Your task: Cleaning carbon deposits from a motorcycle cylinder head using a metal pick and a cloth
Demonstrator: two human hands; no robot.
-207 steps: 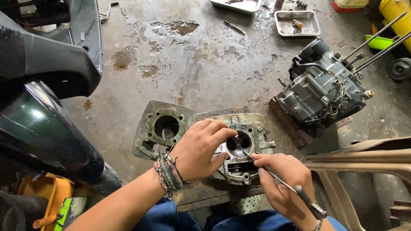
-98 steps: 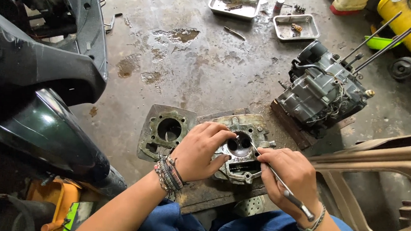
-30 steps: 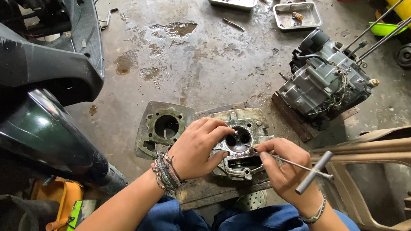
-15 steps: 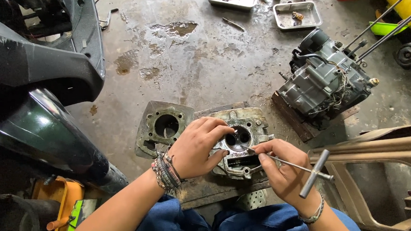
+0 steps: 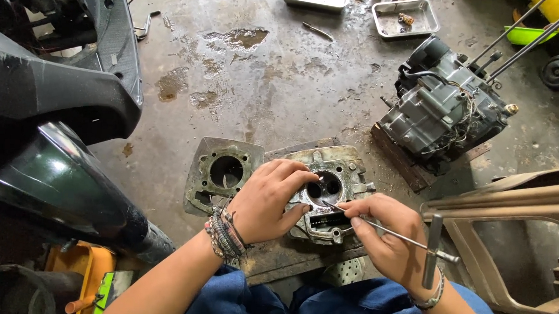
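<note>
A grimy metal cylinder head (image 5: pixel 337 173) lies on a board on the concrete floor in front of me. My left hand (image 5: pixel 266 201), with braided bracelets at the wrist, rests on its left side and holds it down, fingertips at the round opening. My right hand (image 5: pixel 387 236) grips a thin T-handle tool (image 5: pixel 415 242), whose tip points into the head's opening. To the left of the head lies a separate cylinder block (image 5: pixel 220 173) with a round bore.
An engine crankcase (image 5: pixel 444 111) with long studs stands on a wooden block at the right. Two metal trays (image 5: pixel 405 17) with small parts sit at the far edge. A dark scooter body (image 5: pixel 47 94) fills the left. A tan chair frame (image 5: pixel 512 214) is at the right.
Over the past seconds the tool's handle has swung from beside my wrist out to the right and upright. My left hand has stayed on the cylinder head.
</note>
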